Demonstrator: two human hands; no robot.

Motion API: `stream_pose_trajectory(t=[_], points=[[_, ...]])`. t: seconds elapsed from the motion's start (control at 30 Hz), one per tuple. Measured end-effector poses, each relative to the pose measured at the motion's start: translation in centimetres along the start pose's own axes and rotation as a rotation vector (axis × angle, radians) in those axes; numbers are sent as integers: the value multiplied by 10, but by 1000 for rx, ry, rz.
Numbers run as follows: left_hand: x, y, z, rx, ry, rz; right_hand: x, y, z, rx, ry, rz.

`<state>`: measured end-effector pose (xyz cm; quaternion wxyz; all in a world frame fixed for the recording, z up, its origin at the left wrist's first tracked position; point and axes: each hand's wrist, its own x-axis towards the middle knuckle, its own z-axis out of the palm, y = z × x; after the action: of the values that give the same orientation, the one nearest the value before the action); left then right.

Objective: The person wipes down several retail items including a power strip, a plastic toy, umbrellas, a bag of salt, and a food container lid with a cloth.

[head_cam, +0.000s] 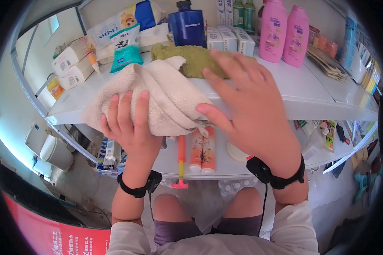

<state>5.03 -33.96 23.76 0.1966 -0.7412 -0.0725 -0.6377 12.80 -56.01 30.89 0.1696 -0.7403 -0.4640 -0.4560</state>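
Note:
A cream terry towel [172,92], loosely folded, is held at the shelf's front edge. My left hand [134,130] grips it from the left, its fingers spread over the cloth. My right hand [255,105] is slightly blurred, with the fingers apart and nothing grasped. Its thumb tip is at the towel's right edge; whether it touches is unclear. Behind the cream towel lies a bunched olive-green towel [194,63], partly hidden by the cream one and by my right fingers.
The white upper shelf [300,92] holds a blue bottle [187,28], two pink bottles [273,32], small boxes [226,38], a teal packet [126,47] and tissue packs [73,60]. Below, orange tubes [202,153] and a pink-handled toy pump [181,162] lie on the lower shelf.

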Motion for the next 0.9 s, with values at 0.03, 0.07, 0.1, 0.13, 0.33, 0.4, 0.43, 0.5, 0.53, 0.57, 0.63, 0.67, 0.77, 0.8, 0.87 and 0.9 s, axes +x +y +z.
stream_pose_trajectory(t=[0.03, 0.07, 0.1, 0.13, 0.33, 0.4, 0.43, 0.5, 0.53, 0.57, 0.63, 0.67, 0.77, 0.8, 0.87, 0.9], points=[[0, -3, 0, -13, 2, 4, 0, 3, 0, -20, -25, -24], [0, -5, 0, -27, 5, 8, 0, 7, -5, -31, -42, 4], [-2, -7, -1, -26, -7, 5, -2, 9, -10, -43, -62, 38], [-3, -7, -2, -31, -15, -5, -5, 15, -15, -64, -84, 68], [5, -2, -6, -25, 6, 41, -55, 77, -58, -249, 31, 310], [8, -2, -13, -13, -14, 45, -70, 94, -67, -288, 32, 388], [8, 3, -13, -27, -19, 56, -77, 103, -71, -302, 32, 423], [9, 18, -13, -54, -28, 72, -87, 124, -88, -387, -5, 554], [12, 27, -15, -87, -46, 82, -91, 135, -93, -419, -26, 619], [13, 37, -15, -91, -57, 82, -93, 149, -99, -427, -73, 653], [19, 54, -18, -80, -86, 96, -96, 172, -104, -416, -163, 726], [22, 63, -19, -95, -68, 97, -98, 173, -100, -438, -94, 686], [27, 87, -21, -141, -79, 104, -97, 168, -91, -409, 90, 556], [29, 95, -20, -139, -67, 100, -95, 160, -89, -332, 134, 509], [27, 112, -13, -152, -36, 114, -94, 135, -80, -172, 184, 374], [29, 115, -13, -131, -21, 127, -91, 114, -69, -63, 205, 281]])
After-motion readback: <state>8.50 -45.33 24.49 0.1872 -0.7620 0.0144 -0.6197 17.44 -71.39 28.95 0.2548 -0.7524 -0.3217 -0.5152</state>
